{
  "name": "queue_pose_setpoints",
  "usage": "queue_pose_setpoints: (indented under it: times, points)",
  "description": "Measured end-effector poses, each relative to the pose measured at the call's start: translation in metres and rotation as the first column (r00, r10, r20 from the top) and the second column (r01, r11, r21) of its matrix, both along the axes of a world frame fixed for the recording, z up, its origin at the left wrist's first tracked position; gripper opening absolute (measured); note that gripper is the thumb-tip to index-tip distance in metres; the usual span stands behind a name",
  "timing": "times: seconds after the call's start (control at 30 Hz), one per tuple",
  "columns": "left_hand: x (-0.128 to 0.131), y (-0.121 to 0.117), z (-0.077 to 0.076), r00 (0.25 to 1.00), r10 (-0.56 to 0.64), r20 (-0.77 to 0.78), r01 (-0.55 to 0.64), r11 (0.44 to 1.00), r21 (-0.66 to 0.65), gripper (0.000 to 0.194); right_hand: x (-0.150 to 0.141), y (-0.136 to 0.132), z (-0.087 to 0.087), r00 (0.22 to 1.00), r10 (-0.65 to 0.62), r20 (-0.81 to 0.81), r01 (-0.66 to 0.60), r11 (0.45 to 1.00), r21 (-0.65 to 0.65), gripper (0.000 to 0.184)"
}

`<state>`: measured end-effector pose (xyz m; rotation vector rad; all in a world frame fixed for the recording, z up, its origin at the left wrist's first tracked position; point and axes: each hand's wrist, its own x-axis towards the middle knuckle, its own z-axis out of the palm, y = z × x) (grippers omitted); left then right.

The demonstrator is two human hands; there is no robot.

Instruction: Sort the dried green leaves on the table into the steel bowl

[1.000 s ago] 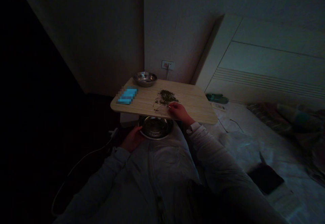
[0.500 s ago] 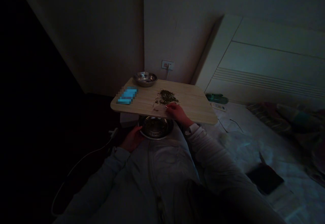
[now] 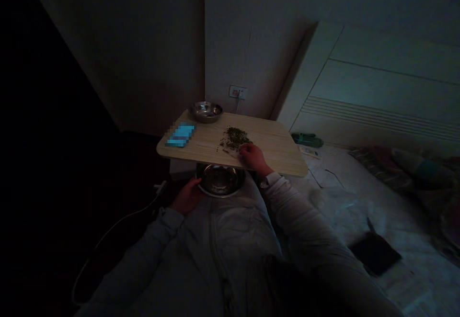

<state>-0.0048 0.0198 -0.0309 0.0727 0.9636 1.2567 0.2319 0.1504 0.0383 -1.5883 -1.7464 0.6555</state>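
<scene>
My left hand [image 3: 187, 196] grips the rim of a steel bowl [image 3: 220, 179] held on my lap, just under the near edge of a small wooden table [image 3: 280, 156]. On the table my right hand [image 3: 252, 156] rests with its fingers curled at the near edge of a pile of small dark green bits [image 3: 235, 137]. A thin pale item shows at its fingertips, too small to name. Several loose bits lie scattered left of the pile.
A second steel bowl [image 3: 206, 111] stands at the table's far edge and a blue blurred item [image 3: 180, 134] lies at its left. A wall socket [image 3: 237, 91] is behind. Bedding, a dark flat object [image 3: 375, 253] and a white cable [image 3: 118, 223] surround me.
My right hand slid a little left along the table near the pile, then back to the right. The left hand and the lap bowl stayed put.
</scene>
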Motion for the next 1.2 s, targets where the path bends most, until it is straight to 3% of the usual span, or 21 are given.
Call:
queue_pose_setpoints:
  times: [0.2,0.37,0.57,0.97,1.2]
  points:
    - [-0.003,0.002,-0.008,1.0,0.015,0.013,-0.015,1.0,0.018,0.017,-0.01,0.019,-0.008,0.998,0.058,-0.022,-0.057,0.997,0.047,0.018]
    - [0.001,-0.001,-0.001,0.997,0.079,0.004,-0.079,0.995,0.056,0.019,-0.021,0.029,-0.008,0.997,0.075,-0.002,-0.075,0.996,0.056,0.017]
    - [0.006,-0.004,0.012,0.992,0.123,-0.012,-0.122,0.992,0.031,0.022,-0.03,0.028,0.001,0.996,0.077,0.042,-0.076,0.997,-0.006,0.021]
    - [0.009,-0.006,0.02,0.99,0.135,-0.036,-0.135,0.991,0.004,0.02,-0.03,0.023,0.001,0.982,0.178,0.063,-0.178,0.984,-0.006,0.021]
    - [0.007,-0.005,0.017,0.99,0.137,-0.023,-0.137,0.99,-0.011,0.019,-0.033,0.022,0.001,0.987,0.159,0.004,-0.159,0.987,0.004,0.023]
